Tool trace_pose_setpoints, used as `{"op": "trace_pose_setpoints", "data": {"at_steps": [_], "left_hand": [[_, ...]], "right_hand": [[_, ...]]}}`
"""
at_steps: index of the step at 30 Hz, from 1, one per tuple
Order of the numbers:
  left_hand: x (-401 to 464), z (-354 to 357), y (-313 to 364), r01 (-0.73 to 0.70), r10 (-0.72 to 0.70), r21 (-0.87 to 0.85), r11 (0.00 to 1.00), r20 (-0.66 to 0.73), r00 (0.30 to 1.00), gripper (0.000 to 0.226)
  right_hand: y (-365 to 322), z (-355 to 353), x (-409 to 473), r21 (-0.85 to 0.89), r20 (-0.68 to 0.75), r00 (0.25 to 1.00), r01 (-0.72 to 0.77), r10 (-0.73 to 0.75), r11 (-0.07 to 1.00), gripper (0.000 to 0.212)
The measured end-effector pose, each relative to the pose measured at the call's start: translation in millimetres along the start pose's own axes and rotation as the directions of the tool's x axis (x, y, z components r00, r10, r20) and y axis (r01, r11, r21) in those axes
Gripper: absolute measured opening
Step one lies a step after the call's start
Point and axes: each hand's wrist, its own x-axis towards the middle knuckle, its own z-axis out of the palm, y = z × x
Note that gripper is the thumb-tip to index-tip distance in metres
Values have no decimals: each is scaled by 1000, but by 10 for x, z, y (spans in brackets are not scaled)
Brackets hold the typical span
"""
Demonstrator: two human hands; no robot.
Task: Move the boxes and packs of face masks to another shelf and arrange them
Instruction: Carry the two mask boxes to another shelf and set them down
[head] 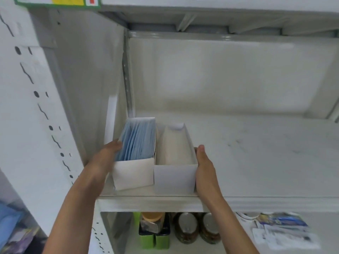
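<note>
Two open white boxes stand side by side at the left front of a white shelf (256, 154). The left box (134, 174) holds blue face masks, the right box (175, 177) holds white ones. My left hand (108, 154) presses flat against the outer left side of the blue-mask box. My right hand (204, 162) lies against the outer right side of the white-mask box, thumb up at its rim. The two boxes are squeezed together between my hands and rest on the shelf board.
The shelf's left wall (88, 88) is close beside the blue-mask box. Bare shelf board stretches to the right. On the shelf below stand jars with metal lids (186, 228), green containers (154, 239) and printed packs (282, 228). A perforated white upright (36, 107) runs down the left.
</note>
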Motion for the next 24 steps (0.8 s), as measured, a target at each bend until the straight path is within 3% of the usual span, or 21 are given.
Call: {"op": "trace_pose_setpoints", "data": {"at_steps": [2,4,8,14,16,19,24], "left_hand": [[72,23,92,-96,93,150,984,26,995,32],[92,31,144,-165,156,319,933,55,986,33],[53,9,210,-196,170,520,832,98,981,33],[-38,8,245,-198,204,695,691,76,976,54],[-66,17,219,-248,280,704,665,73,957,44],[-95,16,192,-277,346,722,634,56,937,37],[-97,-51,232,-262,291,751,605,98,952,47]], "right_hand": [[-8,8,-22,8,-26,1000,-11,11,1000,126],[-17,29,-52,-11,-58,998,6,-6,1000,105],[-17,51,-63,-138,-125,990,54,-72,989,72],[48,33,-79,-208,-178,967,144,-182,967,67],[80,4,-119,-179,-178,958,193,-225,965,66],[136,-78,-177,-163,-81,958,258,-274,952,60],[152,-100,-221,-205,41,954,300,-298,932,69]]}}
